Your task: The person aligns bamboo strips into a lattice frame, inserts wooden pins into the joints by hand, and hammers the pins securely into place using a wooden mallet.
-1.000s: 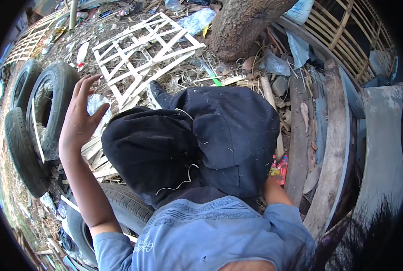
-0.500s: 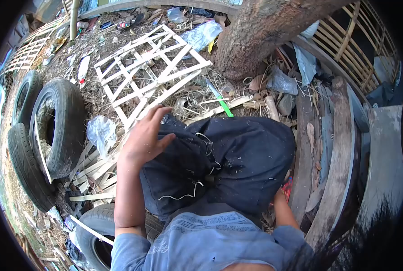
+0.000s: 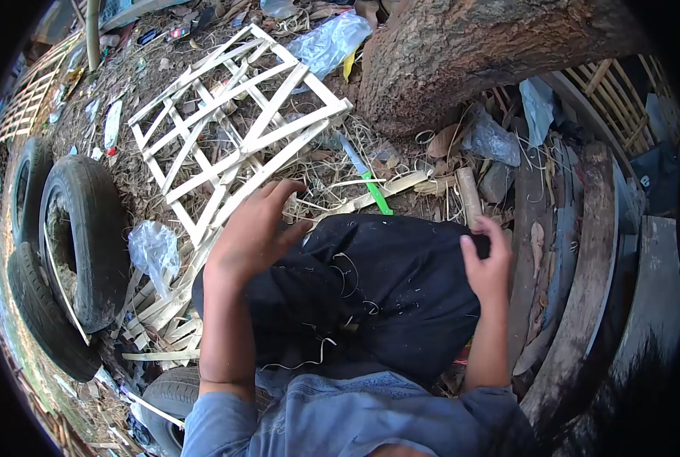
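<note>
My left hand (image 3: 254, 230) is raised over my left knee, fingers apart and nothing in it, near the lower edge of a pale bamboo lattice frame (image 3: 244, 148). Beside my right knee, my right hand (image 3: 490, 259) has its thumb and fingers spread with nothing between them, close to a short round stick (image 3: 469, 199). A knife with a green handle (image 3: 376, 193) lies on the ground between the lattice and the tree, its blade pointing away from me. Dark trousers (image 3: 408, 282) with bits of fibre on them cover my bent legs.
Old tyres (image 3: 88, 236) stand at the left, with another tyre (image 3: 174, 400) at lower left. A tree trunk (image 3: 424, 68) leans across the top right. Wooden planks (image 3: 584, 266) run along the right. Clear plastic (image 3: 155, 251) and bamboo strips (image 3: 174, 316) lie at the left.
My right hand has come up from low beside my right thigh to the knee. My left hand has moved from the far left to over my left knee. The view has shifted.
</note>
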Motion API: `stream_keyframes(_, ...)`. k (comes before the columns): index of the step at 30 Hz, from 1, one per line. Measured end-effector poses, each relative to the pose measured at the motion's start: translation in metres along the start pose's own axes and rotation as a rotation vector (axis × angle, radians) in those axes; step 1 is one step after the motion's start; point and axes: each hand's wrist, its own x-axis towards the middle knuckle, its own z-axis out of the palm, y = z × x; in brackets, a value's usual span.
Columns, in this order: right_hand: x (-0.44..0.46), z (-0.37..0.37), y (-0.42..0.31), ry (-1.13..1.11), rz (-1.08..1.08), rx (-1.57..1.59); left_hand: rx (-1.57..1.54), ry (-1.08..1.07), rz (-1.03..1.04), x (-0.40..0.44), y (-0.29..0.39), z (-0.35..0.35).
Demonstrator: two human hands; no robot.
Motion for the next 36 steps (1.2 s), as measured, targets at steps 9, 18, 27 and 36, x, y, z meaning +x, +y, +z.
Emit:
stream_keyframes(9, 0.005, 0.007, 0.004, -0.127, 0.058, -0.304, 0.391, 0.322, -0.365, -0.139, -0.01, 0.044)
stream_keyframes(18, -0.011, 0.004, -0.009, -0.058, -0.123, -0.43, -0.128, 0.406, -0.564, -0.256, -0.04, 0.1)
stream_keyframes(27, -0.046, -0.032, -0.037, 0.018, -0.219, -0.303, 0.087, 0.49, -0.192, -0.213, 0.083, 0.055)
stream_keyframes(36, -0.051, -0.041, -0.022, -0.022, -0.207, -0.252, 0.518, 0.535, -0.284, -0.218, 0.076, 0.071)
